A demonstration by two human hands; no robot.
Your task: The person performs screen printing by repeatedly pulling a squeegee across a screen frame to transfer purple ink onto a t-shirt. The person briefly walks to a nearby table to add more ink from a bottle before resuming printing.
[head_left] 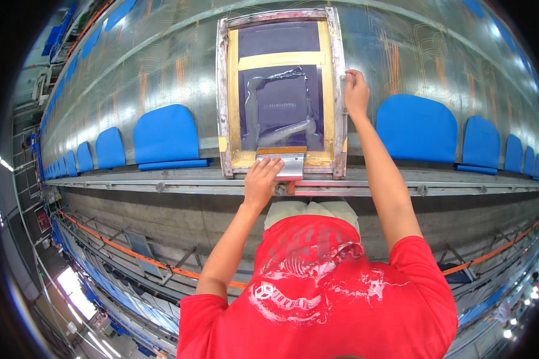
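A screen-printing frame (223, 90) lies flat on the long metal table, its dark mesh bordered with yellowish tape. Translucent grey ink (287, 130) forms a rough outline around pale lettering on the mesh. Near the frame's close end, my left hand (262, 182) is closed over the metal handle of a squeegee (291, 165); the amber blade edge points away from me and rests by the taped border. My right hand (357, 94) is at the frame's right side rail, with its fingers bent against the outer edge.
Blue fabric panels (417, 128) lie in a row on the metal table (188, 72) to both sides of the frame. A metal rail (461, 188) with bolts runs along the near edge. Behind me, more racks with an orange rail (102, 236) stand across an aisle.
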